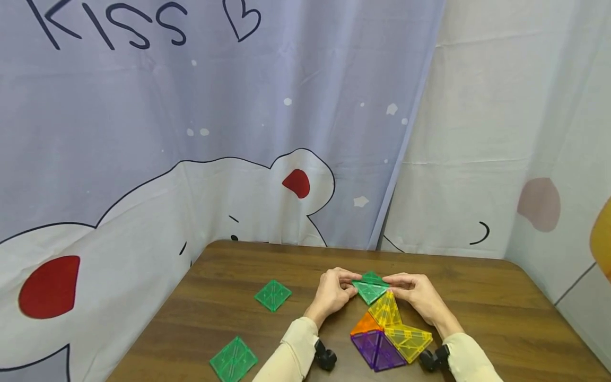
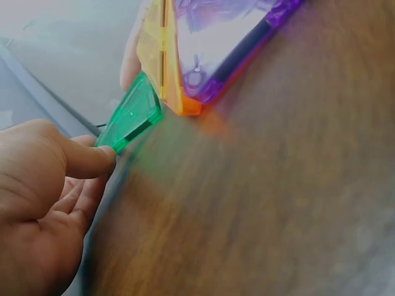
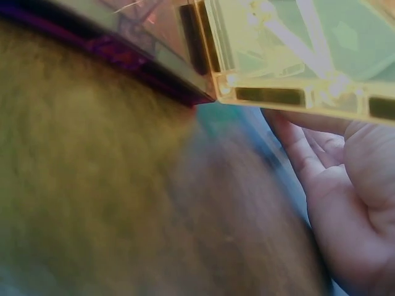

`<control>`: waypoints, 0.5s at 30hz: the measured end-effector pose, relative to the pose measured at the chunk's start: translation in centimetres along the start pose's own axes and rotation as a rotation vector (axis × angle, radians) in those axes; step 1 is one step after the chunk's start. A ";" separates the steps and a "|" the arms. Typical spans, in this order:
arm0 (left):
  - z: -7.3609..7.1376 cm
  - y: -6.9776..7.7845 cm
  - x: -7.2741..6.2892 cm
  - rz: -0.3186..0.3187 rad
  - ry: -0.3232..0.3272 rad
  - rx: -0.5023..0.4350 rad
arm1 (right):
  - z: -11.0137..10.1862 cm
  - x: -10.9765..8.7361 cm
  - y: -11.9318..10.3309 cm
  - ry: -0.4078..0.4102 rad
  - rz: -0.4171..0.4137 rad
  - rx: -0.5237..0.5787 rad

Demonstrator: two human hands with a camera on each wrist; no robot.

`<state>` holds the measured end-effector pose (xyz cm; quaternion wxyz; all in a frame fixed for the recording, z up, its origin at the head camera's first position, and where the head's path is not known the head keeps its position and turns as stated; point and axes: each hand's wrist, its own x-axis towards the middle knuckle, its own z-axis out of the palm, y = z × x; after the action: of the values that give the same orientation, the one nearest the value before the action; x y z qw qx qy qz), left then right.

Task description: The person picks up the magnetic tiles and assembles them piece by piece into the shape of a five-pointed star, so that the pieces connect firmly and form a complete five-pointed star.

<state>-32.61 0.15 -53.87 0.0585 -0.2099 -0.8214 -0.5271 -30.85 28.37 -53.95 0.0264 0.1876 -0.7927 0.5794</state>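
Two translucent green triangular magnetic tiles lie edge to edge at the far end of a tile assembly. My left hand pinches their left corner between thumb and fingers; the left wrist view shows this grip on the green tile closely. At the opposite corner, my right hand holds them with thumb and fingers, though yellow tile hides its fingertips in the right wrist view. Toward me the assembly continues with yellow tiles, an orange tile and purple tiles, touching around a shared middle.
To the left, a green tile diamond lies on the wooden table. Another green diamond is nearer, left of my left sleeve. A printed curtain hangs behind the table's far edge.
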 end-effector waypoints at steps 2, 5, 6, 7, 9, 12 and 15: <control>-0.1 0.0 0.0 -0.048 0.013 -0.041 | 0.1 0.1 0.0 0.001 -0.002 0.004; 0.0 0.0 0.0 -0.107 0.033 -0.118 | 0.1 0.2 0.1 0.000 -0.005 0.014; 0.0 0.0 0.0 -0.119 0.041 -0.146 | 0.1 0.2 0.1 -0.005 -0.011 0.013; 0.0 0.1 0.0 -0.136 0.050 -0.173 | 0.1 0.1 0.1 -0.010 -0.015 0.011; 0.1 0.2 0.0 -0.158 0.075 -0.219 | 0.2 0.1 0.2 -0.023 -0.020 0.009; 0.1 0.2 -0.1 -0.171 0.131 -0.260 | 0.3 0.1 0.2 -0.047 -0.026 -0.001; 0.0 0.3 0.0 -0.197 0.177 -0.314 | 0.3 0.2 0.3 -0.077 -0.038 0.005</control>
<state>-32.49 0.28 -53.68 0.0454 -0.0880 -0.7375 -0.6681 -31.04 28.09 -54.26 0.0063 0.2250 -0.7881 0.5729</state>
